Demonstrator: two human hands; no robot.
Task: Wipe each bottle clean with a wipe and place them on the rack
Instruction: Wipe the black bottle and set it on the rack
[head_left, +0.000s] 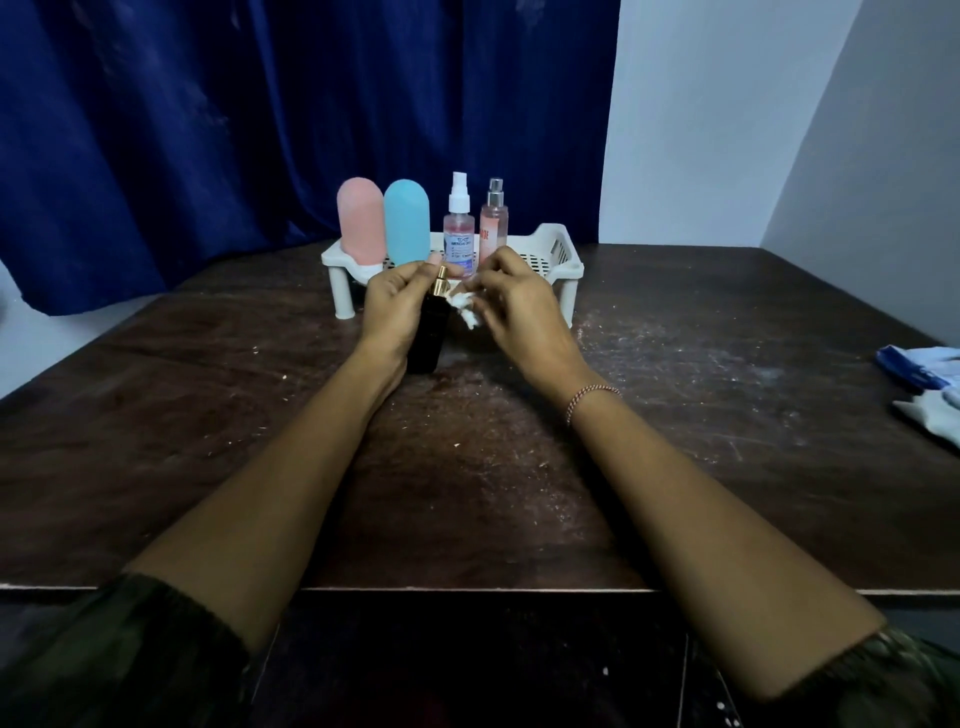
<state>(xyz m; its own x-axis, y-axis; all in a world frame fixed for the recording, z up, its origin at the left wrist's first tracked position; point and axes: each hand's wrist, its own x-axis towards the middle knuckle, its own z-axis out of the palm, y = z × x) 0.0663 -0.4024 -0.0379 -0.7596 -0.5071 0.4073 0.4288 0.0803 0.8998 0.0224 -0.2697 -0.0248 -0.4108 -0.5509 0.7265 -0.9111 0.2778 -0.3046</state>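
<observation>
From the head view, a white slotted rack (563, 248) stands on short legs at the twelve o'clock end of the dark wooden table (675, 415). It holds four bottles upright in a row. From the rack's nine o'clock end these are a rounded pink bottle (360, 221), a rounded blue bottle (407, 221), a clear spray bottle (459, 228) with a white nozzle and pink liquid, and a slim pink spray bottle (493, 221). The rack's three o'clock end shows bare perforated floor. In front of the rack, the left hand (395, 312) has its fingers wrapped round a black bottle (430, 332) with a gold top, held upright off the table. At that bottle's three o'clock, the right hand (514, 306) pinches a crumpled white wipe (465, 307) beside the bottle's shoulder; whether wipe and bottle touch is hard to tell. The hands hide the bottle bases and the rack's front edge. The spray bottle labels are too small to read fully. At the table's three o'clock edge lies a blue and white packet (924, 374), cut off by the frame. A blue curtain (208, 130) hangs behind.
</observation>
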